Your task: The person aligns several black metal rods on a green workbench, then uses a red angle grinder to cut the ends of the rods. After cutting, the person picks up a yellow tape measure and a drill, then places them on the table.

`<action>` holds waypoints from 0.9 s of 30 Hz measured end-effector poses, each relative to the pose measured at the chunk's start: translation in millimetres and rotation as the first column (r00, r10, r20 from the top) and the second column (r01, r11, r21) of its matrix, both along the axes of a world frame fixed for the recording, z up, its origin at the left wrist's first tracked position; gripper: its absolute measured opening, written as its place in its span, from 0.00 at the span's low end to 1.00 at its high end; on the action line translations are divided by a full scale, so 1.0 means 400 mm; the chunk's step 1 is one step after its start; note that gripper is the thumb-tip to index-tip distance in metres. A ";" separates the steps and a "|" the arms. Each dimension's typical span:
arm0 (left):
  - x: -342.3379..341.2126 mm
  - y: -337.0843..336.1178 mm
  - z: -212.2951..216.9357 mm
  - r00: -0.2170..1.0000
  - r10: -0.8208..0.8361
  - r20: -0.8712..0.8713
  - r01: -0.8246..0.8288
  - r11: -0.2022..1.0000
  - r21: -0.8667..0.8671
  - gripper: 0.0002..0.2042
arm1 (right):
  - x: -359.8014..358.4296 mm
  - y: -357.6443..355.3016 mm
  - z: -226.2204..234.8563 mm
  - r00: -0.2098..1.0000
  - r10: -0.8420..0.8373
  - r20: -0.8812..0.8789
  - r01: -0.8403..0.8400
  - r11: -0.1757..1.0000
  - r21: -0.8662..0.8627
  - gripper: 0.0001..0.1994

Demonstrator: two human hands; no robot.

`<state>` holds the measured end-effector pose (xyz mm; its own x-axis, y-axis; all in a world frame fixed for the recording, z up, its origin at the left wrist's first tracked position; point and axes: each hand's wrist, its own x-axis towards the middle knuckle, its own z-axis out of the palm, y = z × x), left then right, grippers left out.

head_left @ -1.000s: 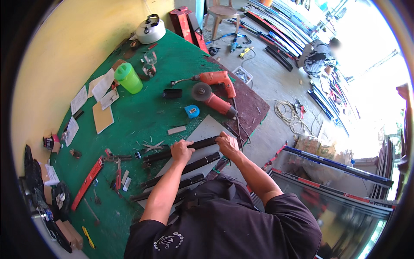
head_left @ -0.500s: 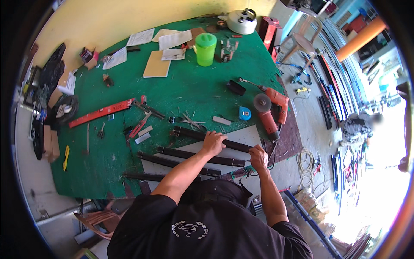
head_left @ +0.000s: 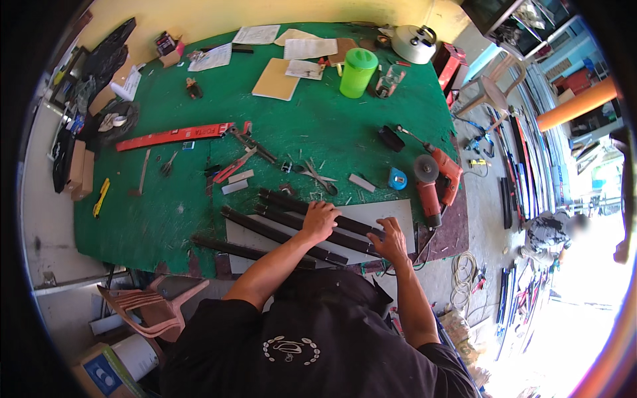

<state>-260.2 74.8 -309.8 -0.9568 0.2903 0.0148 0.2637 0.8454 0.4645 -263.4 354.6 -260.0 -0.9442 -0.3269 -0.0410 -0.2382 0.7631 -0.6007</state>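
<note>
Hands are working at the near edge of the green workbench (head_left: 172,219), where several dark metal bars (head_left: 279,232) are lying side by side, partly over a pale grey sheet (head_left: 391,212). Compared with a second ago, the bars are sitting in much the same fan, and both hands are staying on them; mostly the head has been turning, so the bench now fills the view. The left hand (head_left: 320,221) is pressing down, fingers curled over the far bars near their middle, while the right hand (head_left: 390,240) is gripping the right ends of the bars at the sheet's near edge. That suggests the bars are being steadied and lined up rather than lifted away. Just beyond the bars, small offcuts, scissors (head_left: 317,176) and red-handled pliers (head_left: 232,168) are crowding the surface and could snag any bar sliding farther. To the right, an orange drill (head_left: 446,169) and a grinder (head_left: 428,189) are lying close to the sheet's far right corner, beside a blue tape measure (head_left: 397,178). Farther left, a red spirit level (head_left: 174,136) is stretching across the bench. At the far side, a green jug (head_left: 357,71), papers (head_left: 309,48) and a metal kettle (head_left: 413,44) are standing well apart from the work.
</note>
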 end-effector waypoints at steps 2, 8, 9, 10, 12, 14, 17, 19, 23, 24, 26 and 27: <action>0.008 -0.022 0.009 0.999 -0.001 0.034 0.000 0.999 0.034 0.16 | 0.004 -0.034 0.021 0.995 0.083 -0.057 -0.079 0.995 0.068 0.40; 0.065 -0.072 0.069 0.994 0.081 -0.074 -0.075 0.994 0.082 0.31 | 0.020 -0.136 0.010 0.943 0.323 0.077 -0.332 0.904 0.268 0.62; 0.077 -0.087 0.077 0.990 0.120 -0.074 -0.113 0.989 0.096 0.36 | 0.021 -0.153 -0.002 0.935 0.338 0.106 -0.354 0.893 0.278 0.62; 0.094 -0.103 0.082 0.971 0.220 -0.091 -0.207 0.970 0.130 0.35 | 0.021 -0.167 -0.013 0.928 0.348 0.137 -0.373 0.882 0.287 0.63; 0.134 -0.142 0.082 0.900 0.407 -0.154 -0.371 0.903 0.218 0.35 | 0.023 -0.187 -0.031 0.930 0.350 0.111 -0.366 0.873 0.323 0.59; 0.184 -0.195 0.070 0.768 0.607 -0.202 -0.561 0.791 0.246 0.34 | 0.016 -0.200 -0.041 0.935 0.337 0.114 -0.355 0.873 0.335 0.55; 0.285 -0.281 0.046 0.448 0.880 -0.160 -0.863 0.472 0.179 0.40 | 0.005 -0.209 -0.042 0.930 0.308 0.198 -0.362 0.860 0.360 0.50; 0.327 -0.316 0.029 0.045 0.996 -0.078 -0.998 0.047 0.028 0.47 | 0.001 -0.217 -0.040 0.936 0.296 0.191 -0.348 0.862 0.369 0.47; 0.333 -0.371 0.010 -0.448 0.872 0.197 -0.891 -0.453 -0.020 0.57 | 0.006 -0.241 -0.049 0.948 0.279 0.155 -0.319 0.860 0.398 0.46; 0.320 -0.378 0.004 -0.504 0.805 0.314 -0.853 -0.521 -0.032 0.56 | 0.006 -0.248 -0.054 0.948 0.287 0.137 -0.318 0.861 0.397 0.46; 0.298 -0.386 -0.011 -0.586 0.660 0.470 -0.761 -0.647 -0.041 0.53 | 0.003 -0.258 -0.066 0.953 0.289 0.094 -0.302 0.867 0.397 0.46; 0.296 -0.387 -0.022 -0.602 0.648 0.466 -0.758 -0.647 -0.078 0.51 | -0.002 -0.260 -0.072 0.948 0.304 0.098 -0.318 0.868 0.382 0.45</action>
